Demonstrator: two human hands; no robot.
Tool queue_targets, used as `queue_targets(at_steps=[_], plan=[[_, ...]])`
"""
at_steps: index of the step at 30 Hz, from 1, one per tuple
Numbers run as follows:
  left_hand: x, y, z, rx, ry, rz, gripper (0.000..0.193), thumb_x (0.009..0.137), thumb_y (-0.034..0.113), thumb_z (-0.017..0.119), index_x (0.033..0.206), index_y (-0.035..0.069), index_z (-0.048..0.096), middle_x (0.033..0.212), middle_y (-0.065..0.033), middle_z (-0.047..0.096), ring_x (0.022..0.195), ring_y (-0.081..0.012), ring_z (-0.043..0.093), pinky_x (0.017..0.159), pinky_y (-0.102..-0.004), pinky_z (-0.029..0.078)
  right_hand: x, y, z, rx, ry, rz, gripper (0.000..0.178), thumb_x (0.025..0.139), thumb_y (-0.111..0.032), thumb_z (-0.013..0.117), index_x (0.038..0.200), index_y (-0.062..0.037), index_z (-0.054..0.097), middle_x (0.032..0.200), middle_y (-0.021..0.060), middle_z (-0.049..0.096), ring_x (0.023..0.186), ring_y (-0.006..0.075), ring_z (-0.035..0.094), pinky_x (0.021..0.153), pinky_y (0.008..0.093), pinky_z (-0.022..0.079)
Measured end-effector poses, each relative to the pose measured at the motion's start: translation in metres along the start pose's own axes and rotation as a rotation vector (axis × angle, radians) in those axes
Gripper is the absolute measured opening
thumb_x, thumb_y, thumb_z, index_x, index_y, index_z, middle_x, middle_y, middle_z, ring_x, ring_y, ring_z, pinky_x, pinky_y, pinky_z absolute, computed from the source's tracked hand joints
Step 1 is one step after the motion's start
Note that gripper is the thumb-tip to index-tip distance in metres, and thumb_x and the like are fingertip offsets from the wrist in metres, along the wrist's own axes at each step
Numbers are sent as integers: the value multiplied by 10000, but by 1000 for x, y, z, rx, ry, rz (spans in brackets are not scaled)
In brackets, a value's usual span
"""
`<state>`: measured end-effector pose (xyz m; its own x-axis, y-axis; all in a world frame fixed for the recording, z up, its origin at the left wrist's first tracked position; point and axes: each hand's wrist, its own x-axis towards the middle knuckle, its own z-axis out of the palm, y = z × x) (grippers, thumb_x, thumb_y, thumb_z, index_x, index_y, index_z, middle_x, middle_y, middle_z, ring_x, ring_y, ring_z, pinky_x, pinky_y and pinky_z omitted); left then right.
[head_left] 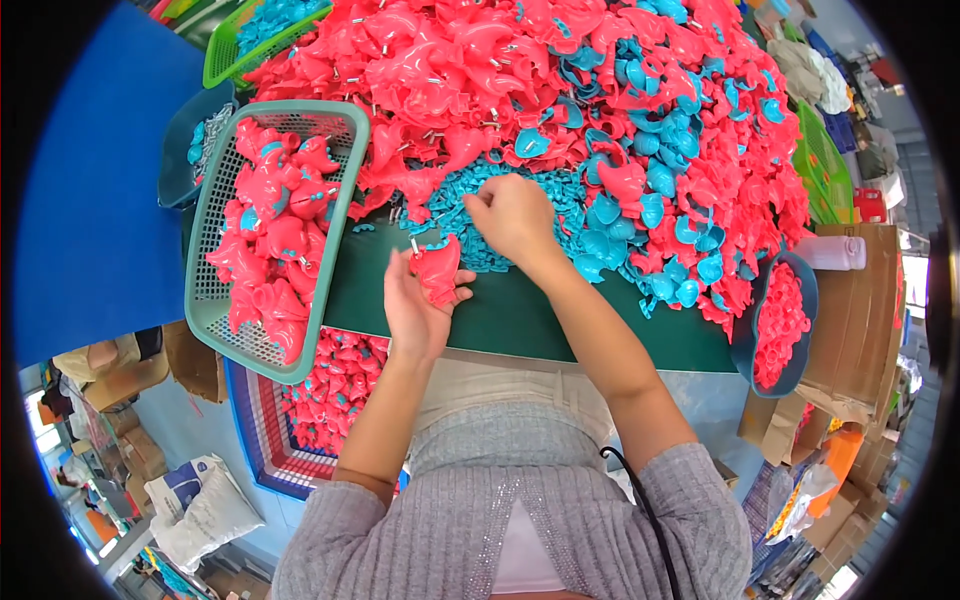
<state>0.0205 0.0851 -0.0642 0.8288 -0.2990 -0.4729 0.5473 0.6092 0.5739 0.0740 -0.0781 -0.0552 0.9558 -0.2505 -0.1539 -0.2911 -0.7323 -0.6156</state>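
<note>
My left hand (412, 318) is closed around a glossy pink plastic shell piece (437, 270), held just above the front of the green table (480, 318). A small metal pin stands out at the top of this piece. To its right, my right hand (516, 220) hovers at a heap of small blue plastic parts (455, 198), its fingers curled together. Whatever those fingers hold, if anything, is hidden behind the hand. Left of my left hand, a grey-green basket (347, 185) holds several pink pieces with blue parts fitted in them.
A large pile of pink shells (450, 60) covers the back, mixed with blue cup-shaped pieces (680, 135) at right. A dark bin (745, 350) of small pink parts sits at the right edge. Below the basket, a blue-and-red crate (262, 450) holds more pink pieces.
</note>
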Motion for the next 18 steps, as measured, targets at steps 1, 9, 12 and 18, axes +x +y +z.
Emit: queue_targets(at_steps=[1,9,12,18], plan=[[1,1,1,-52,-4,3,429,978,443,367,1160,67,465,1064,-130,621,816,-277,641,664,-364,508,-1,3,-2,46,9,-7,268,777,-279,706,708,-21,687,714,135,661,654,271,634,587,381,477],[23,-10,27,-234,-103,-182,449,1005,418,306,1183,63,515,1078,-120,632,880,-232,621,715,-348,489,-51,38,-43,1197,-282,62,125,863,-59,635,956,23,649,790,63,661,711,144,634,630,256,486],[17,-15,57,-239,-131,-200,450,1019,391,271,1232,67,500,1107,-96,619,977,-184,586,791,-328,474,-78,38,-50,1127,-233,-20,170,821,-109,706,941,7,674,893,71,651,829,165,607,759,249,467],[6,-25,80,-202,-160,-186,466,1029,402,250,1230,68,506,1150,-86,595,1044,-168,568,882,-318,451,-91,45,-55,560,109,-381,132,766,-137,733,885,-87,708,1319,123,470,1193,273,430,911,368,380]])
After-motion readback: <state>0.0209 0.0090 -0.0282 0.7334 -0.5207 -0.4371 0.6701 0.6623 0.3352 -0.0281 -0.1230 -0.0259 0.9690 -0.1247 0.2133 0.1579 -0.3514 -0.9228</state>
